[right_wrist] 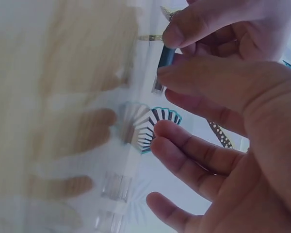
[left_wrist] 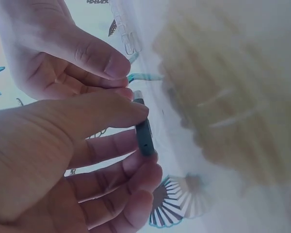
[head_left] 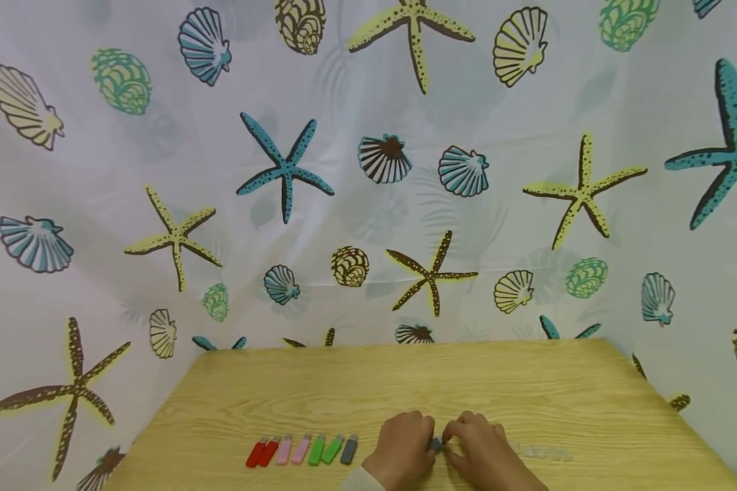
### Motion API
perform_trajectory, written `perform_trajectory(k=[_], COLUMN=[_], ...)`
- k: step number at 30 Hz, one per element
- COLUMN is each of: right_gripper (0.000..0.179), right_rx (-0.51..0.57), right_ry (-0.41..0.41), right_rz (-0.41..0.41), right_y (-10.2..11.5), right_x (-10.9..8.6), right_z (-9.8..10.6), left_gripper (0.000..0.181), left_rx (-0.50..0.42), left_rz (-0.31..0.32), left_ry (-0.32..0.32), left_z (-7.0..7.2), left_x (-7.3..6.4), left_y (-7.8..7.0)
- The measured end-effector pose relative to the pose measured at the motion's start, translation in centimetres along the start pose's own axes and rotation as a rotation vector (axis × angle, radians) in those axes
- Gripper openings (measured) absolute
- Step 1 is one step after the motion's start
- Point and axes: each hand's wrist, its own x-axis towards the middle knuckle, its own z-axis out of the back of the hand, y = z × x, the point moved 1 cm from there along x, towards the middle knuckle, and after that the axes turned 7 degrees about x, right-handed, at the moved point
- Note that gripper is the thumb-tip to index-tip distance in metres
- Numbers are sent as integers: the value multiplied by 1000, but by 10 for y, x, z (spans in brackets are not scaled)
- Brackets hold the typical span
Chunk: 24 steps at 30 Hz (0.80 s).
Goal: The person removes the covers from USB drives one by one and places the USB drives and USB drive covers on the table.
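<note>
A dark grey USB flash drive (left_wrist: 144, 133) is between my two hands, low over the table in the head view. My left hand (head_left: 402, 447) pinches its body between thumb and fingers. My right hand (head_left: 482, 450) has its thumb and index finger at the drive's silvery, clear-looking connector end (right_wrist: 158, 86), its other fingers spread away. Whether that end wears a clear cap is hard to tell. Left of the hands stands a row of capless drives: two red ones (head_left: 263, 451), two pink ones (head_left: 292, 450), two green ones (head_left: 324, 450) and one grey drive (head_left: 349, 450).
Several clear caps (head_left: 543, 452) lie in a row to the right of my right hand, partly hidden by it. The wooden table (head_left: 368, 382) has a curtain (head_left: 356, 204) with shells and starfish behind it and at both sides.
</note>
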Motion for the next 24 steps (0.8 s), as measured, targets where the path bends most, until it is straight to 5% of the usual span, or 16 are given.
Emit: perform_trajectory(k=[9,24], right_gripper=[16,15], right_rx=[12,8], right_ry=[45,71], right_rz=[38,110], right_y=[6,13], right_x=[4,5], right_z=[-4,-11], left_gripper=[20,14], left_rx=[-31,-81], left_rz=[-58,-46], left_ry=[13,27], left_z=[9,13], left_x=[-19,-33], left_y=[11,20])
